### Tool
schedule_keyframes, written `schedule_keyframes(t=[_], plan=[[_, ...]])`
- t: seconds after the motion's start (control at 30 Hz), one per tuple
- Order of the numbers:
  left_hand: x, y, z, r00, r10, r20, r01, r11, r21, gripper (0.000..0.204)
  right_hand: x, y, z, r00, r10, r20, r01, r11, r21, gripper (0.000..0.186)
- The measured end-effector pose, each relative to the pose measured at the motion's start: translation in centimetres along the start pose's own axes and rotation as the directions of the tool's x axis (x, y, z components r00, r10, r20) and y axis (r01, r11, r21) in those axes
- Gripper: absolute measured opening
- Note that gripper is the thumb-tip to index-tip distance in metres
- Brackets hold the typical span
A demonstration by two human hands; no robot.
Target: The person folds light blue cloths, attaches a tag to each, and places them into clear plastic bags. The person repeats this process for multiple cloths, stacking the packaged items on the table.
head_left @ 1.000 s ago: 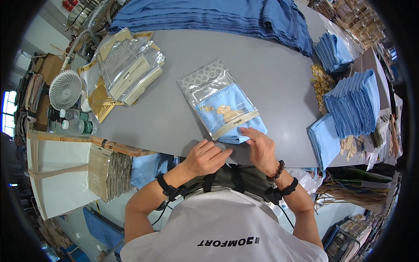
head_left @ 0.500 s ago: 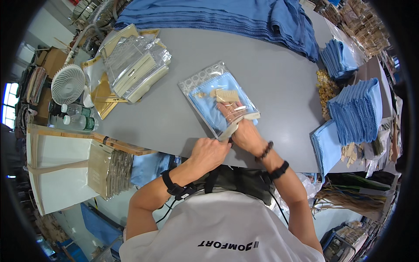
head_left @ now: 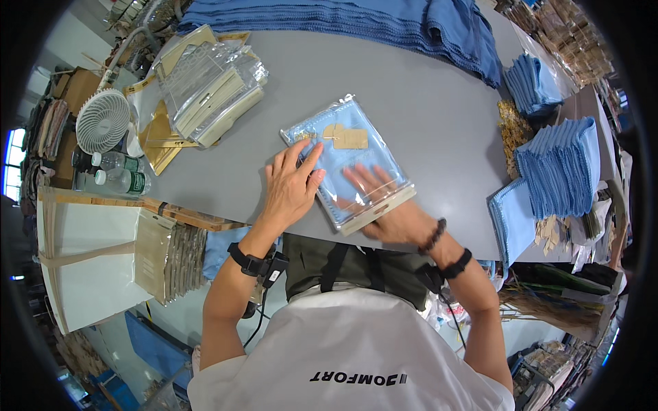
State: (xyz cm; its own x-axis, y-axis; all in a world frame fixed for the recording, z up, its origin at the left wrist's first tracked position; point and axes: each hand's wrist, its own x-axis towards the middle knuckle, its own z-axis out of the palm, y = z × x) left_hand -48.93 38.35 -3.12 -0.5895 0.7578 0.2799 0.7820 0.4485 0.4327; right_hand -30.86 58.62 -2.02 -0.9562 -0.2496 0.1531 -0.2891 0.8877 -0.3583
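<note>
A clear plastic bag (head_left: 393, 196) with a light blue folded cloth (head_left: 356, 149) inside lies tilted on the grey table, with beige tags (head_left: 349, 138) on the cloth's upper part. My left hand (head_left: 293, 182) rests at the bag's left side, its fingers apart and their tips on the plastic. My right hand (head_left: 391, 209) reaches in at the lower right of the bag, its spread fingers showing through the plastic, a little blurred.
Empty bags (head_left: 209, 96) are piled at back left, near a white fan (head_left: 103, 122) and two bottles (head_left: 122, 181). Blue fabric (head_left: 329, 15) lies along the far edge. Folded cloth stacks (head_left: 555, 164) and gold pieces (head_left: 513, 137) sit at right.
The blue cloth has slid farther up inside the bag. My left hand has moved up from below the bag onto its left side. My right hand's fingers have spread inside the bag.
</note>
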Motion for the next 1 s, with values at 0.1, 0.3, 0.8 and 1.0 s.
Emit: schedule_keyframes(t=[0.1,0.3,0.8,1.0], plan=[[-0.9,-0.4,0.4,0.99,0.029,-0.135,-0.036,0.998,-0.047,0.039,-4.3,-4.1,-0.9,0.999,-0.042,-0.031,0.046,0.983,0.176,0.033],[-6.1,2.1,-0.6,0.944,0.0,-0.33,-0.123,0.928,-0.353,0.029,-5.7,-2.8,-2.0,0.581,0.807,-0.106,-0.62,0.523,0.584,0.034],[-15.3,7.4,0.8,0.656,-0.404,0.638,0.655,-0.117,-0.747,0.029,-2.1,-10.0,2.7,0.596,0.464,0.655,-0.601,-0.284,0.747,0.032],[-15.3,7.7,1.0,0.695,-0.515,0.502,0.49,-0.172,-0.855,0.024,-2.2,-11.2,3.7,0.616,0.541,0.573,-0.487,-0.31,0.816,0.031]])
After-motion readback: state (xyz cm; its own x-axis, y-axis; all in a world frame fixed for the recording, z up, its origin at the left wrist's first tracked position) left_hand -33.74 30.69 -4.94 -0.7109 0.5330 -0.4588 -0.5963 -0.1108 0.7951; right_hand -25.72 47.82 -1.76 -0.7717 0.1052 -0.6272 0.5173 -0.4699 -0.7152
